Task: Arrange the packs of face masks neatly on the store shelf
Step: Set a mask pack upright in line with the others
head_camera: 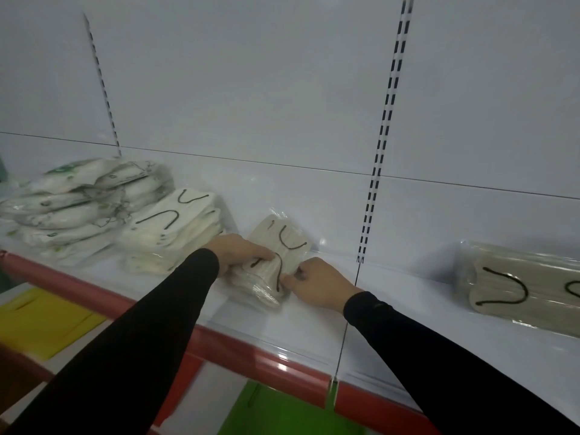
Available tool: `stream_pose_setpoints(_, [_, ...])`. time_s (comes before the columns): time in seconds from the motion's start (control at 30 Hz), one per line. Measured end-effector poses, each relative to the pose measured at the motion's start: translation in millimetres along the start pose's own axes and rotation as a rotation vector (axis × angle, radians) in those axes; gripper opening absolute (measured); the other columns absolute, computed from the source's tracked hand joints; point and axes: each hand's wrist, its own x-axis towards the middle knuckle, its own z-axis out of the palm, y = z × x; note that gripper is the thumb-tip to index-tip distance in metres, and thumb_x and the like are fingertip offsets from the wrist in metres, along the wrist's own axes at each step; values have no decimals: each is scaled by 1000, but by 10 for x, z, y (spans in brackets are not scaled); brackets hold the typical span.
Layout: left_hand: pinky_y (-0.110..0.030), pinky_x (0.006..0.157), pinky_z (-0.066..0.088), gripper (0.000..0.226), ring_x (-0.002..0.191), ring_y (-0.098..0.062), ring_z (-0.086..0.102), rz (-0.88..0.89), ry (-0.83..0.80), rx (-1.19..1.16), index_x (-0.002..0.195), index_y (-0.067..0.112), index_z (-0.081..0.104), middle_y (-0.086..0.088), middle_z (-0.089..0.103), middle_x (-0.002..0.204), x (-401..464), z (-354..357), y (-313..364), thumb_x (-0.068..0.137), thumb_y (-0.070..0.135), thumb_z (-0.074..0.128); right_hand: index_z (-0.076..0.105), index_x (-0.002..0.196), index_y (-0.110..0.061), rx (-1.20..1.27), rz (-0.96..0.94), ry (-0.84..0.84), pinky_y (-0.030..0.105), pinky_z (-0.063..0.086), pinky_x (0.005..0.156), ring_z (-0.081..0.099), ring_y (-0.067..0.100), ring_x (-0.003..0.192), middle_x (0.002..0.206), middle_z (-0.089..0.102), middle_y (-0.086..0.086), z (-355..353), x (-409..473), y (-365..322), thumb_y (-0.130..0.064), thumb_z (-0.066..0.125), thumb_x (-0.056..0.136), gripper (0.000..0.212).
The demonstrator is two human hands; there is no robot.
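A beige pack of face masks (284, 243) with black ear loops lies in clear wrap on the white shelf (392, 315), near its middle. My left hand (235, 251) grips its left side with fingers curled over the top. My right hand (317, 282) pinches its lower right edge. Left of it stands a pile of white mask packs (175, 229) with black loops. Further left is a heap of white packs with green print (81, 199). Another beige pack (521, 284) lies at the far right.
The shelf has a red front rail (282, 362) and a white back panel with slotted uprights (383, 127). Yellow items (40, 321) and a green item (282, 412) sit on lower levels below the rail.
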Motion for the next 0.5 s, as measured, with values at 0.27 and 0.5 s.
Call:
stream_pose_setpoints(0.27, [-26,59,43,65,79,-12,61,308,85,320,113,19,43,2,62,92,-357,15,258,68,41,85,42,143,-19,158,1,320,31,36,106,44,19,133,143,45,5,-480,-266,369,-65,65,80,81])
stream_pose_setpoints(0.5, [-28,67,45,56,85,-12,58,620,-7,792,113,35,52,14,57,87,-631,173,554,66,51,77,7,156,-33,520,-43,220,31,29,115,29,10,144,156,25,-8,-877,-473,696,-47,88,60,126])
